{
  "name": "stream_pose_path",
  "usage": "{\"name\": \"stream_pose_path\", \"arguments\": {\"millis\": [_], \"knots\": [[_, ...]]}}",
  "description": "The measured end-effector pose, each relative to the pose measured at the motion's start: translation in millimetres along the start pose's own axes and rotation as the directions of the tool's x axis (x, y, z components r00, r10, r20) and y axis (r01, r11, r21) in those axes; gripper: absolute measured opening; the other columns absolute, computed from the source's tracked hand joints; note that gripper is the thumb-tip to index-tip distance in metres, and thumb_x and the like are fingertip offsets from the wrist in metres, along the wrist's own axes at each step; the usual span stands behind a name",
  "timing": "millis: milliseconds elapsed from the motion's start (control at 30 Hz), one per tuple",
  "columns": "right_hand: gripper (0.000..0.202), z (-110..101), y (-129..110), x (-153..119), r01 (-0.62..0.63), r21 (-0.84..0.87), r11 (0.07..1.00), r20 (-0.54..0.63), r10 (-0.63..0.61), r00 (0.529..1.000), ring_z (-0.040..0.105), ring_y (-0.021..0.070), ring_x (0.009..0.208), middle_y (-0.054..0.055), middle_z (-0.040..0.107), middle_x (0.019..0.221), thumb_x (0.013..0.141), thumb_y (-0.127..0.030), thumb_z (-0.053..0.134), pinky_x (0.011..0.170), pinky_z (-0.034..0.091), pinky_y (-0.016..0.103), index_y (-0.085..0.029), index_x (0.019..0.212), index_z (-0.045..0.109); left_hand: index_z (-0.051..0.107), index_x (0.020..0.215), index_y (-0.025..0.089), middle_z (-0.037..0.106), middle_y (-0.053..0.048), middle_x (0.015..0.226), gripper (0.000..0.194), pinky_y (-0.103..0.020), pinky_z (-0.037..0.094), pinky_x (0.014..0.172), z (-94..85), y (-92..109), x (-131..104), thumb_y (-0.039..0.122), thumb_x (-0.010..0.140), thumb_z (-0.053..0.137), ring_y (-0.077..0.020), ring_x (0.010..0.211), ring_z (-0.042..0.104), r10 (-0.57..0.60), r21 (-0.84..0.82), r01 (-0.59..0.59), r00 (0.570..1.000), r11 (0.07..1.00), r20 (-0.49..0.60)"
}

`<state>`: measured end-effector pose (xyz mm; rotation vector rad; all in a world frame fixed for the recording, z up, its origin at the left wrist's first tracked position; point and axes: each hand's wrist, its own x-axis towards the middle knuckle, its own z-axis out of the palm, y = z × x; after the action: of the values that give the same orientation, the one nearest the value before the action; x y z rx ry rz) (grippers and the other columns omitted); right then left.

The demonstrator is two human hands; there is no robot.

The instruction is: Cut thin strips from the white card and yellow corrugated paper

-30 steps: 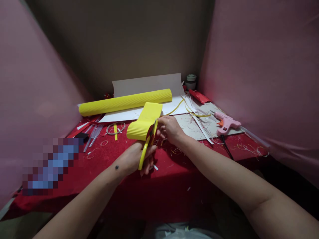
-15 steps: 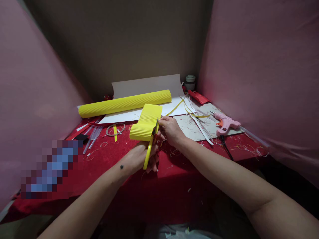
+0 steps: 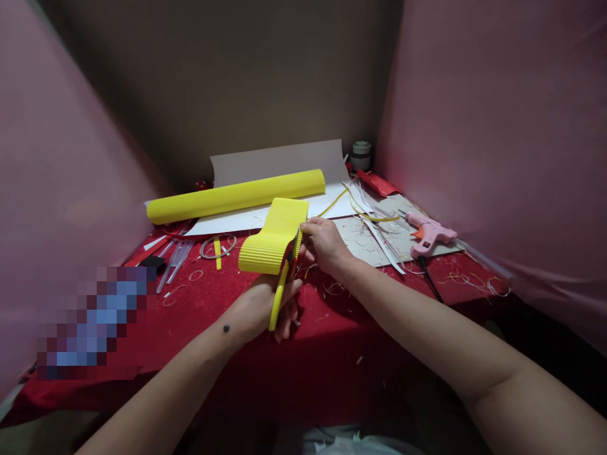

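Note:
My left hand (image 3: 260, 305) is closed around yellow-handled scissors (image 3: 278, 300), whose blades point away from me. The blades lie along the right edge of a piece of yellow corrugated paper (image 3: 283, 222), where a narrow strip stands apart from the rest. Beside the blade tips, my right hand (image 3: 328, 243) pinches that right edge between thumb and fingers. The near end of the paper curls over above my left wrist. Part of the blades and some left fingers are hidden by the paper and handle.
Behind the hands a yellow corrugated roll (image 3: 237, 194) lies on white paper (image 3: 218, 222). To the right, a pink glue gun (image 3: 431, 235) rests on a grey board (image 3: 365, 246) among thin strips. Clear sticks (image 3: 173, 262) and a tape ring (image 3: 203, 253) lie left on the red cloth (image 3: 199, 328).
My left hand and the scissors have shifted slightly towards me and left. The curled near end of the paper has moved the same way. My right hand stays almost in place, still pinching the edge.

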<state>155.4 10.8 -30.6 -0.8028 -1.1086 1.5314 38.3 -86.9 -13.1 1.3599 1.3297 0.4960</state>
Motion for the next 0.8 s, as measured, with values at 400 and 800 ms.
{"name": "stream_pose_path", "arguments": {"millis": [400,800], "knots": [[0.012,-1.1,5.2,-5.0,0.023,0.022,0.999,0.039,-0.024,0.999,0.033,0.0063,0.022,-0.007,0.048,0.036,0.077,-0.018,0.046,0.023,0.021,0.016,-0.020,0.067,0.041,0.051,0.063,0.014,0.060,-0.005,0.044,0.039,-0.021,0.036,0.031,-1.2,-2.3,17.7,0.052,0.071,0.051,-0.0115,0.030,0.048,0.036,-0.057,-0.037,0.999,0.998,-0.017],[0.014,0.6,-0.7,0.1,-0.007,0.014,1.000,-0.019,0.007,1.000,0.035,0.0073,0.023,-0.004,0.049,0.036,0.076,-0.018,0.045,0.023,0.021,0.018,-0.019,0.063,0.042,0.050,0.044,0.015,0.050,-0.004,0.030,0.048,-0.020,0.033,0.026,1.4,-0.2,6.3,0.053,0.072,0.048,-0.0109,0.024,0.044,-0.027,-0.040,0.027,1.000,0.999,-0.008]]}}
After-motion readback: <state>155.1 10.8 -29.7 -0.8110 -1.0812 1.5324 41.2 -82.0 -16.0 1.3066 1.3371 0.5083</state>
